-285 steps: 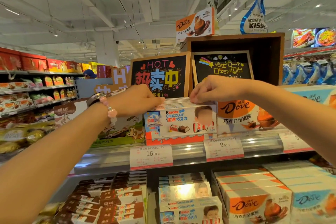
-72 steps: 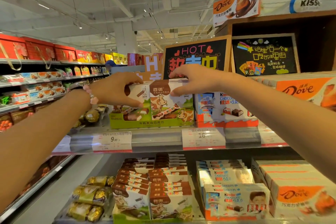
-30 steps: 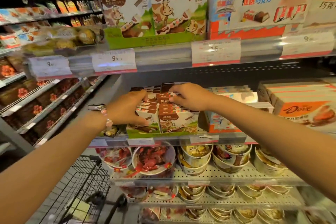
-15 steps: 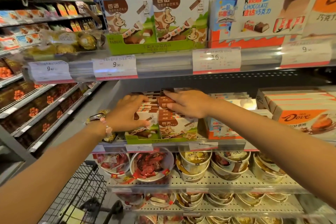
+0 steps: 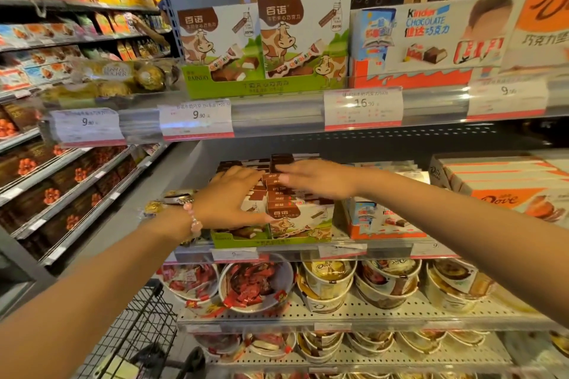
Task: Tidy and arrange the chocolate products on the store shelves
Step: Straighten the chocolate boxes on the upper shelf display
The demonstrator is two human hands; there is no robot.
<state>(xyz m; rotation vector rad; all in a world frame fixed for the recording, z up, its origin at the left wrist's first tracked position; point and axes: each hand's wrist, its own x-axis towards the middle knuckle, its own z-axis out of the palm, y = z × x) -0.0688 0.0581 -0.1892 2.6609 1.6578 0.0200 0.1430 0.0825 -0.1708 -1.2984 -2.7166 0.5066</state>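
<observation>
Resting flat — hands (image 5: pixel 234 197) on cow-print boxes (image 5: pixel 295 218) (blurred)

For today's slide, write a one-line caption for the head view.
Both hands, left and right, rest flat on cow-print chocolate boxes on the middle shelf.

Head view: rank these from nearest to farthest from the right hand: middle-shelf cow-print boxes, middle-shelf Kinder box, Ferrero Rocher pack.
1. Cow-print boxes: under the right hand, middle shelf.
2. Kinder box: just right of them, same shelf.
3. Ferrero Rocher pack: top shelf, far left.
</observation>
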